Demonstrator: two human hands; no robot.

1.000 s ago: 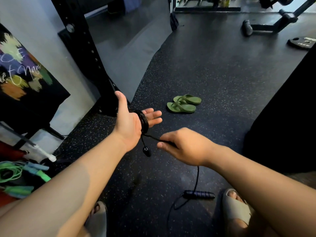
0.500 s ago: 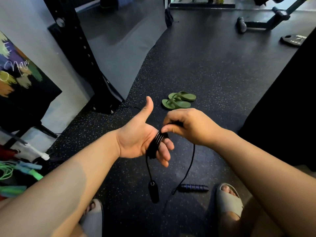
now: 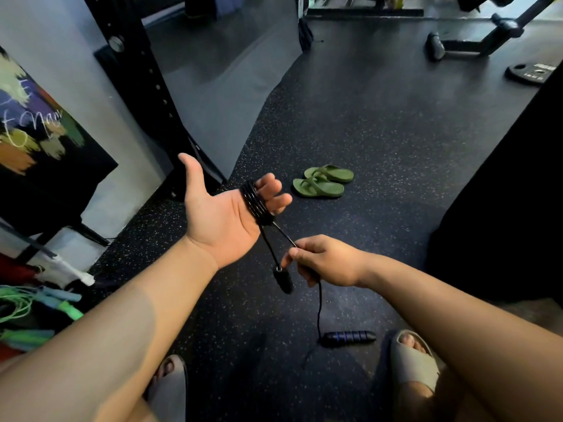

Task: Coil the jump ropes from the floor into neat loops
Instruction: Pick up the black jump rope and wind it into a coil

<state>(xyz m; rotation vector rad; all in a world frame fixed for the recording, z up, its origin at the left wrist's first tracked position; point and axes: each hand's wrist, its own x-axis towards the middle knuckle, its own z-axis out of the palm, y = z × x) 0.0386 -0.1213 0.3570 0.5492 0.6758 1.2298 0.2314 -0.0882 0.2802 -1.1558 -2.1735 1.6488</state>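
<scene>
The left grip (image 3: pixel 225 214) is open, palm up, with the rope (image 3: pixel 256 204) wound in loops around its fingers; one handle (image 3: pixel 283 280) hangs below. The right grip (image 3: pixel 329 263) pinches the rope, which runs down to the other handle (image 3: pixel 348 338) on the floor (image 3: pixel 380 147).

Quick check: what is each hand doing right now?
Left hand: open, palm up, black jump rope coiled round its fingers.
Right hand: pinching the rope's free strand.
</scene>
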